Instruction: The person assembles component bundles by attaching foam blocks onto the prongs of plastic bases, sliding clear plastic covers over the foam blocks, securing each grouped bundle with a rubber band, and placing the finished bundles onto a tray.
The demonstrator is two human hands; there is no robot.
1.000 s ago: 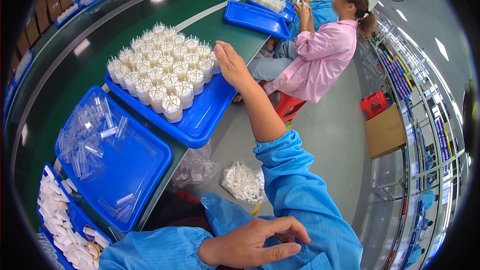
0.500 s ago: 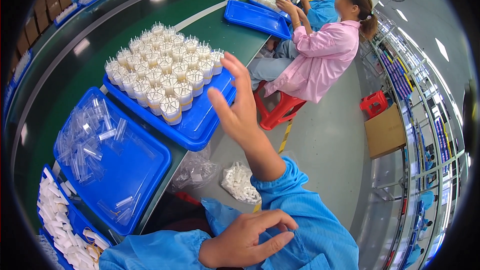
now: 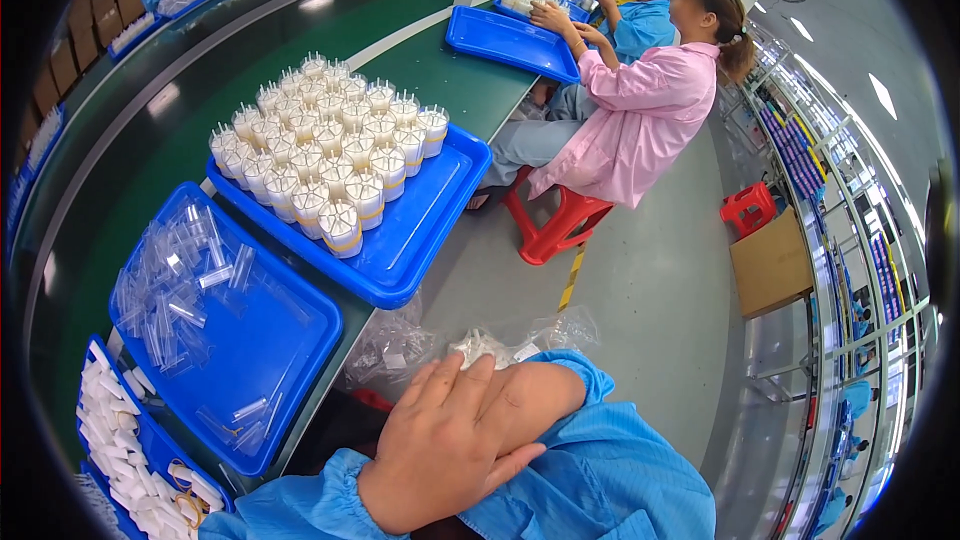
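Note:
My left hand (image 3: pixel 435 445) lies flat across my right hand (image 3: pixel 540 395), fingers stretched and somewhat apart, with nothing held. My right hand is bent inward in front of my body; its fingers are hidden behind the left. Ahead, a blue tray (image 3: pixel 430 245) bears rows of white round bundles (image 3: pixel 325 155) with prongs on top and yellowish bands. To its left, another blue tray (image 3: pixel 285 360) holds loose clear plastic pieces (image 3: pixel 175 290). White tube-like pieces (image 3: pixel 110 440) and some rubber bands fill a blue tray at the lower left.
Clear plastic bags (image 3: pixel 390 350) lie below the table edge. A person in pink (image 3: pixel 640 120) sits on a red stool (image 3: pixel 555 225) beside an empty blue tray (image 3: pixel 510 40). A person in blue (image 3: pixel 640 25) sits beyond. A cardboard box (image 3: pixel 770 260) stands by racks on the right.
My right hand has come down from beside the bundles toward my body. My left hand has risen slightly and now rests on it. The pink-clad person's hands have shifted left.

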